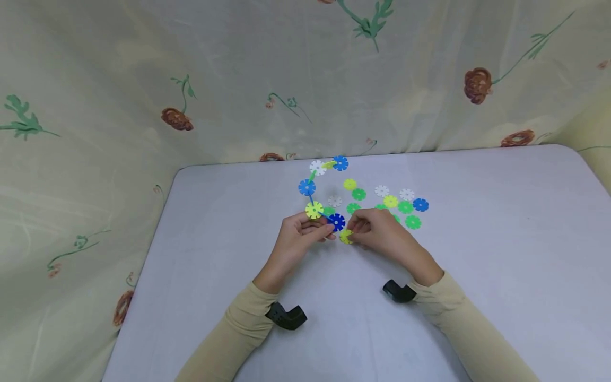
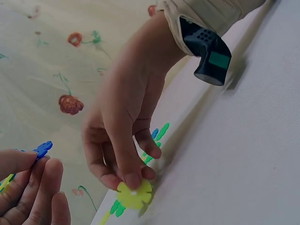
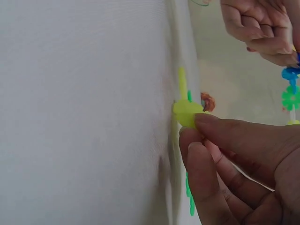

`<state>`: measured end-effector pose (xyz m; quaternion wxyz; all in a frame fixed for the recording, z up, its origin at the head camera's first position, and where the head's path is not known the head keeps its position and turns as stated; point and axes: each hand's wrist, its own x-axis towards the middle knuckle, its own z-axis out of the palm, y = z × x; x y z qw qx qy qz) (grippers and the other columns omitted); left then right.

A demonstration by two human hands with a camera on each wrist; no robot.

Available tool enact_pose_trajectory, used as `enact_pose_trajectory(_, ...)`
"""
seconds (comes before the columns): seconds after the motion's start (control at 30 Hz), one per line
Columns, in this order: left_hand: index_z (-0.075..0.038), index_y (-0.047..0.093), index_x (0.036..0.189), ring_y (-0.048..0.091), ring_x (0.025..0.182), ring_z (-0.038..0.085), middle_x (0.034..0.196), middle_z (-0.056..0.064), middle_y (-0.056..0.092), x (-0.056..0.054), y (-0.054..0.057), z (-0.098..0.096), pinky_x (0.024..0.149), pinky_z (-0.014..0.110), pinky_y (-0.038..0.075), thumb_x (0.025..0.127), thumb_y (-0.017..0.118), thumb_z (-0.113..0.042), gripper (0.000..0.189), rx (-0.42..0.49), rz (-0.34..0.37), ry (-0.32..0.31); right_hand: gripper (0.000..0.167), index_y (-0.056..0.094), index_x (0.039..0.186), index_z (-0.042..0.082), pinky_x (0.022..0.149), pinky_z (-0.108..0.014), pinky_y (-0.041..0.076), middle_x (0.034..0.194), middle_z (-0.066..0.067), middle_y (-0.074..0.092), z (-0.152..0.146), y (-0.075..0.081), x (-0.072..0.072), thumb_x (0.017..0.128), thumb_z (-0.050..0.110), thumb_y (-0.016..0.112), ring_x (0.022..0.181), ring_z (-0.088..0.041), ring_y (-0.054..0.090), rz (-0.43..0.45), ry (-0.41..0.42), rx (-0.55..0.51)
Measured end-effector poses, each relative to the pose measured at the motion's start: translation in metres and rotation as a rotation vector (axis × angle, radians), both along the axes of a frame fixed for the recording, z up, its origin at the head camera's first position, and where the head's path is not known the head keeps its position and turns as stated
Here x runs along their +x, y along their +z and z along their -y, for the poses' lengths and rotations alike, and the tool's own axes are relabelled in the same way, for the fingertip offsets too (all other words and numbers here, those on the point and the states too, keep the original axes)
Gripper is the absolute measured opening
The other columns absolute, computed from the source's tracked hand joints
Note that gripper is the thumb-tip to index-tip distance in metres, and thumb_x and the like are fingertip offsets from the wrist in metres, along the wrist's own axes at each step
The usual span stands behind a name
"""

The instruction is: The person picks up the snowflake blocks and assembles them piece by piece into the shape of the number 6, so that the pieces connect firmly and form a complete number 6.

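My left hand [image 1: 305, 233] pinches a dark blue notched disc [image 1: 337, 222] between thumb and fingers. That disc ends a linked chain of notched discs, with a yellow disc [image 1: 314, 210], a lighter blue disc [image 1: 307, 187], a white disc [image 1: 317, 168] and another blue disc [image 1: 340, 163] along it. Close by on the right, my right hand [image 1: 377, 232] holds a loose yellow disc [image 2: 135, 194] by its edge, thumb against fingertips. In the right wrist view this yellow disc [image 3: 187, 113] stands apart from the chain.
Loose discs lie beyond and right of the hands on the white table [image 1: 501, 239]: green discs [image 1: 413, 222], a blue disc [image 1: 421, 205], white discs [image 1: 382, 190] and yellow discs [image 1: 350, 184]. A flowered curtain [image 1: 305, 79] hangs behind the table's far edge.
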<state>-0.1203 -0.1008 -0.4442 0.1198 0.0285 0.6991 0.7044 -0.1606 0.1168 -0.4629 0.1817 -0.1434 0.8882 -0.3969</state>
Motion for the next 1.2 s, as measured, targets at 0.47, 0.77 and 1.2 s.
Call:
enact_pose_trajectory(0.47,0.0,0.069,0.105,0.076,0.088,0.022,0.099,0.015,0.074,0.001,0.001,0.0,0.097,0.056,0.058,0.096,0.074,-0.012,0.016,-0.004,0.009,-0.009,0.01,0.076,0.1,0.01,0.07,-0.033,0.064,0.094,-0.008,0.078,-0.03,0.023,0.017,0.092,0.016,0.08,0.086,-0.032,0.076,-0.095,-0.077,-0.271)
enact_pose_trajectory(0.77,0.0,0.068,0.105,0.075,0.087,0.02,0.095,0.007,0.073,0.001,0.002,0.0,0.098,0.058,0.057,0.097,0.073,-0.012,0.015,0.006,0.014,-0.034,0.015,0.077,0.101,0.009,0.072,-0.025,0.063,0.097,-0.009,0.078,-0.033,0.027,0.019,0.091,0.019,0.081,0.087,-0.014,0.075,-0.172,-0.113,-0.345)
enact_pose_trajectory(1.2,0.001,0.067,0.105,0.074,0.084,0.014,0.102,0.025,0.073,0.002,0.003,-0.001,0.096,0.056,0.058,0.097,0.072,-0.011,0.016,0.0,0.033,-0.075,0.011,0.081,0.1,0.016,0.071,-0.025,0.062,0.097,0.0,0.081,-0.03,0.022,0.022,0.089,0.012,0.082,0.089,-0.003,0.073,-0.256,-0.053,-0.359)
